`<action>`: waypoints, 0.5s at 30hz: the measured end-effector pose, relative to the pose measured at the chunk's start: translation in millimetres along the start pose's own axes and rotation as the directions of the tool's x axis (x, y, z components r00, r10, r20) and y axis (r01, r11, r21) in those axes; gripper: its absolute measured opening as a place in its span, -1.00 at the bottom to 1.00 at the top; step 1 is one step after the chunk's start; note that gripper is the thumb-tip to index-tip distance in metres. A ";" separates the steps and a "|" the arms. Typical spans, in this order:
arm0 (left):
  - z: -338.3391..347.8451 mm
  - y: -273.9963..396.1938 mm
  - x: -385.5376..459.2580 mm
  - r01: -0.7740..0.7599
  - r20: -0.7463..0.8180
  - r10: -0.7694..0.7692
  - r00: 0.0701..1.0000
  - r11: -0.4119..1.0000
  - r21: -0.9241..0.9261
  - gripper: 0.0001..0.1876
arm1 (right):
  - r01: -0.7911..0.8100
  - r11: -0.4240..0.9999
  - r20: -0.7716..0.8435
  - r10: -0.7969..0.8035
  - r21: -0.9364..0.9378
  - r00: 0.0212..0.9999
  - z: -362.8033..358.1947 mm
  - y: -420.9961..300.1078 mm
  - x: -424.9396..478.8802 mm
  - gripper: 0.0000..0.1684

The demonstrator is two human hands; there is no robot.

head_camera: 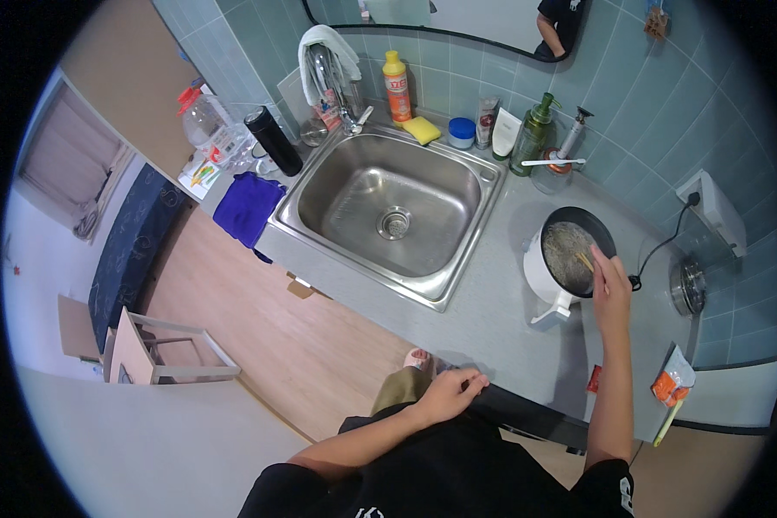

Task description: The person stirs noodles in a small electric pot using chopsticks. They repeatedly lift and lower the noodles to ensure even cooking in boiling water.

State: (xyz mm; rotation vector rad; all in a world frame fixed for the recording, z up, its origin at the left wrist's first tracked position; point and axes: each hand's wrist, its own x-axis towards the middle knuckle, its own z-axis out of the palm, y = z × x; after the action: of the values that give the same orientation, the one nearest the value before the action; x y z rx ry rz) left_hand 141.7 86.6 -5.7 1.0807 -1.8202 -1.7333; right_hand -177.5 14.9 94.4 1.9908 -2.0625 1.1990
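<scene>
My right hand [610, 281] grips wooden chopsticks [583, 260], whose lower ends dip into the white electric cooking pot [539, 275] with a dark inside. Bubbling, foamy liquid [564, 249] fills part of the pot, and noodles seem to be in it. The pot's white handle [560, 305] points towards me. My left hand [454, 390] rests by the counter's front edge with its fingers loosely curled, holding nothing that I can see. A small red packet [594, 379] lies beside my right forearm, and an orange and white packet [673, 377] lies farther right.
Left of the pot is a stainless steel sink [388, 213]. Bottles, a yellow sponge [421, 130] and a glass pump jar [552, 176] stand along the tiled wall. A glass lid [687, 285] leans at the right, near a black power cord [662, 245]. A black flask [273, 141] and purple cloth [248, 206] are at the left.
</scene>
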 end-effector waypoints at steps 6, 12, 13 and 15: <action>0.3 -3.0 -0.4 0.053 -0.011 -0.053 0.999 0.998 -0.033 -0.71 | -0.367 0.785 -0.230 0.528 0.500 0.817 14.6 53.6 -5.1 -0.64; -4.4 8.9 -1.1 0.126 0.000 -0.127 0.992 0.988 -0.085 -0.69 | -0.337 0.132 0.071 0.846 0.932 0.529 8.9 71.8 1.7 -0.64; -4.2 9.2 -0.4 0.127 -0.001 -0.128 0.992 0.987 -0.097 -0.69 | -0.304 0.042 0.123 0.856 0.952 0.502 6.5 72.6 1.3 -0.62; -3.9 12.4 1.3 0.140 0.023 -0.138 0.990 0.987 -0.085 -0.69 | -0.296 -0.019 0.171 0.852 0.955 0.495 -2.6 73.8 -0.1 -0.58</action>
State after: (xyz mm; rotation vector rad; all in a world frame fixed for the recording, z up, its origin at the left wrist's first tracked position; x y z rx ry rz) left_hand 140.5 82.2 6.5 1.1861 -1.6984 -1.8875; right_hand -242.5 7.6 60.1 0.1822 -2.0424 3.2798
